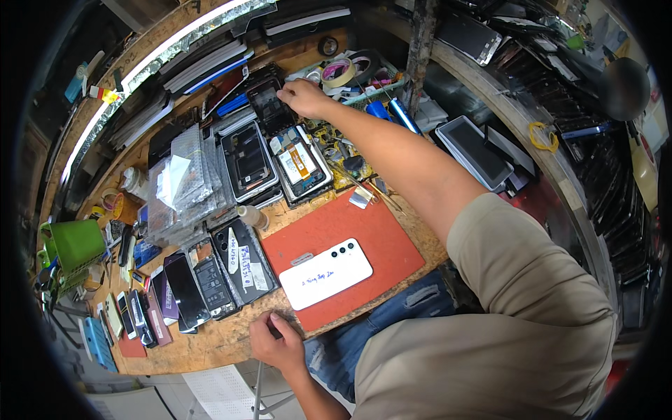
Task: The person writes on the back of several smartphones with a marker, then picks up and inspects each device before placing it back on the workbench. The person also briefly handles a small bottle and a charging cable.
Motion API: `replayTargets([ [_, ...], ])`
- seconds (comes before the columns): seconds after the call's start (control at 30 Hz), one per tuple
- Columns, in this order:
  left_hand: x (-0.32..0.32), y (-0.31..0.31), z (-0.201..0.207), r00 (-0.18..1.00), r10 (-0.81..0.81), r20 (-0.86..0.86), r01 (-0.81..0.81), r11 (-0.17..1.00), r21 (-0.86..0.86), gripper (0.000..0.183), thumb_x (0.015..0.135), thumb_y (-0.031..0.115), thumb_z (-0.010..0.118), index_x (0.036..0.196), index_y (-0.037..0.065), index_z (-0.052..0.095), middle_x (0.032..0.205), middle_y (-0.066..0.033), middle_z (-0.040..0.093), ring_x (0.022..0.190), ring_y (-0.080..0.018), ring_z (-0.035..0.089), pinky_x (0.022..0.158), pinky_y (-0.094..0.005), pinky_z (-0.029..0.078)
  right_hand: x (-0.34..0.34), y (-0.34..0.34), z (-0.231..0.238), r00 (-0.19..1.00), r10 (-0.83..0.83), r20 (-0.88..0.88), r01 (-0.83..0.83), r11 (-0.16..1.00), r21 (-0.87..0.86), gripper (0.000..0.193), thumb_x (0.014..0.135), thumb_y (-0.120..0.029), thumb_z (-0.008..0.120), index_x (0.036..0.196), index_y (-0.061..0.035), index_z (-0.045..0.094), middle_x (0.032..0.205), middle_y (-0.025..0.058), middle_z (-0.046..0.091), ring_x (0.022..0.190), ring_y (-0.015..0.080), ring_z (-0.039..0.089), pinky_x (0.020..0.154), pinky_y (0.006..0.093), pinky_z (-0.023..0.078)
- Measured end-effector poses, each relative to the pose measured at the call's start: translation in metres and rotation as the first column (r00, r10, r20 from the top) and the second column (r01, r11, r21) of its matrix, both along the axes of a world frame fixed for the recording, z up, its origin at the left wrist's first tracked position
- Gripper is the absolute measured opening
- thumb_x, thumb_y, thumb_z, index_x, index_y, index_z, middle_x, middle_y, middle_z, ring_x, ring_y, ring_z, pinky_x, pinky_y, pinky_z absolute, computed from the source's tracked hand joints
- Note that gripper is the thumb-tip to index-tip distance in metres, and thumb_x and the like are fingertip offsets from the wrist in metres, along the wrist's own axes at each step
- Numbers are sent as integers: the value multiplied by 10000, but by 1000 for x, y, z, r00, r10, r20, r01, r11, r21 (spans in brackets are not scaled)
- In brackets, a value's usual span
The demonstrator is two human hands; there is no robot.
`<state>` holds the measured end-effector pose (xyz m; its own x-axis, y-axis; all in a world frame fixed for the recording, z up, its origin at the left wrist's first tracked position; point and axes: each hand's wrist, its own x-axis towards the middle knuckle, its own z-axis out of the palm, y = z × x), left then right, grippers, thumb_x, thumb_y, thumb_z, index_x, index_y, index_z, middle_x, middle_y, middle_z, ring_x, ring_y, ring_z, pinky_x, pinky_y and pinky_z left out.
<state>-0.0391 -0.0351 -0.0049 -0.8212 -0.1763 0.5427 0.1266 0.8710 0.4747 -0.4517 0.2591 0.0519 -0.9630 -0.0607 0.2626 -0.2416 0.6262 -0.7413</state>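
My right hand [306,98] reaches far across the bench, its fingers closed at the edge of a black phone frame [271,110] in the back row. Part of its grip is hidden. My left hand [277,341] rests by the bench's front edge, fingers curled, with nothing visible in it. Between the two arms a white phone [327,274] lies back up on a red mat [329,227], its cameras to the right and handwriting across it. A small grey strip [302,259] lies just above the phone. Tweezers [386,198] lie near the mat's far edge.
Behind the mat stand opened tablets [301,162] and a stack of bubble-wrapped items [183,187]. A small bottle [252,217] stands left of the mat. Several phones [186,290] line the left side. Tape rolls [339,72] sit in a basket at the back.
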Motion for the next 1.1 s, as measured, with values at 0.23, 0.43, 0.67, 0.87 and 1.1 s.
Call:
replayTargets([
  [0.23, -1, 2, -1, 999, 7, -32, -7, 1000, -8, 78, 919, 93, 636, 926, 28, 679, 787, -109, 604, 676, -321, 602, 594, -425, 441, 0, 1, -3, 998, 25, -59, -24, 1000, 8, 363, 931, -330, 698, 1094, -5, 689, 1033, 179, 745, 995, 336, 713, 878, 418, 536],
  [0.43, 0, 1, 0, 999, 9, -35, -11, 998, -56, 78, 929, 75, 634, 915, 14, 681, 801, -120, 641, 680, -292, 621, 608, -387, 460, -3, 2, -10, 993, 47, -109, -46, 999, 10, 321, 896, -238, 725, 1089, 14, 676, 1017, 182, 739, 993, 337, 711, 873, 411, 536],
  [0.67, -2, 1, -6, 997, 32, -67, -33, 999, -14, 76, 917, 79, 633, 894, 12, 663, 788, -129, 626, 675, -311, 610, 613, -405, 461, -4, 3, -8, 991, 55, -125, -48, 997, 54, 263, 929, -233, 705, 1070, -15, 669, 1002, 169, 737, 985, 337, 710, 856, 427, 531],
  [0.87, -5, -2, -7, 992, 27, -123, -27, 1000, 3, 63, 888, 100, 639, 892, 41, 661, 771, -107, 605, 664, -311, 611, 581, -421, 456, 23, -5, 7, 959, -42, -280, 36, 999, -27, 211, 959, -176, 686, 1105, -30, 644, 903, 133, 702, 824, 265, 672, 792, 395, 523],
  [1.1, -3, 0, -8, 992, 40, -120, -40, 999, -2, 75, 906, 110, 634, 900, 40, 661, 785, -118, 614, 678, -314, 618, 600, -422, 466, 80, 10, 30, 953, -115, -280, -83, 791, -606, 290, 1092, -278, 493, 1126, -5, 586, 1023, 139, 706, 965, 271, 675, 859, 405, 505],
])
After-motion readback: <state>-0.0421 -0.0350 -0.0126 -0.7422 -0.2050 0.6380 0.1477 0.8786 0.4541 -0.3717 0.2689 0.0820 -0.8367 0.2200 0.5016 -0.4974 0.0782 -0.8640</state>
